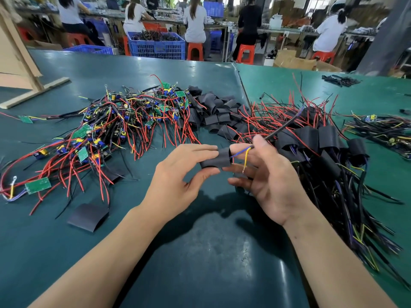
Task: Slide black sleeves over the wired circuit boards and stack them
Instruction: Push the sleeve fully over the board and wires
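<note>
**Sleeve in my left fingers, wires in my right**

Both my forearms reach in over the green table (211,252). My left hand (178,181) pinches a black sleeve (216,161) between thumb and fingers, just above the table. My right hand (266,174), palm turned up, grips blue and yellow wires (245,153) coming out of its end. Beyond lie bare boards (106,130), loose sleeves (213,112) and the sleeved stack (322,141). I can read no writing anywhere.

blue crate (156,46), orange stools (195,51) and seated workers (195,21) beyond the table.
</note>
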